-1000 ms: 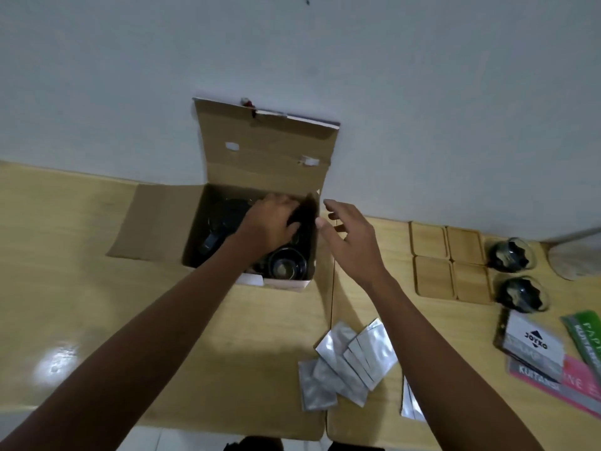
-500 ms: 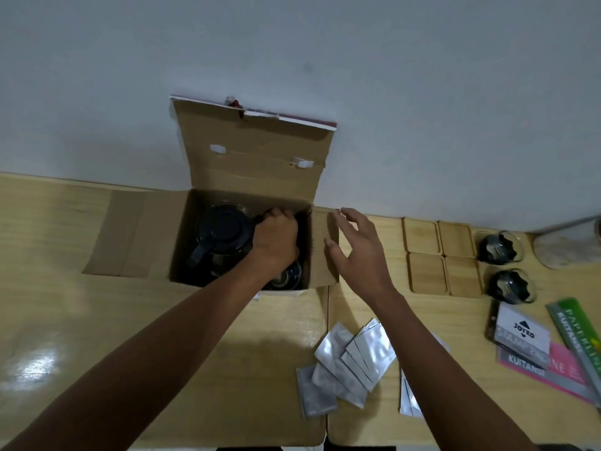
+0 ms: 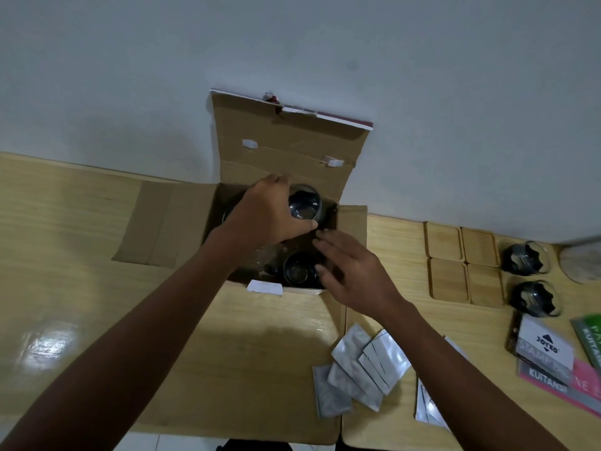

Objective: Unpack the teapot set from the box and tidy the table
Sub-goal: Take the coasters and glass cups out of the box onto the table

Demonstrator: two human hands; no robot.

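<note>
An open brown cardboard box [image 3: 182, 229] stands on the pale wooden bench [image 3: 81, 255] against the grey wall, its tall lid flap upright at the far side and side flaps folded out left and right. The left hand [image 3: 270, 213] is over the far right part of the box, its grip clamped around a clear round glass cup [image 3: 305, 205] with a dark lining, held at the level of the box's top edge. The right hand [image 3: 351, 271] hovers just near of it over the box's right wall, fingers spread apart and holding nothing. Under it, a second dark-lined glass cup [image 3: 297, 270] sits in the near right corner of the box. What lies in the left part of the box is hidden by the left forearm.

To the right on the bench, four square bamboo coasters [image 3: 465, 265] lie in a two-by-two block, and just right of them stand two more glass cups [image 3: 528, 278], one behind the other. Near those lie printed booklets [image 3: 546, 356]. A fan of silver foil sachets [image 3: 361, 369] lies near the front edge, beside the right forearm.
</note>
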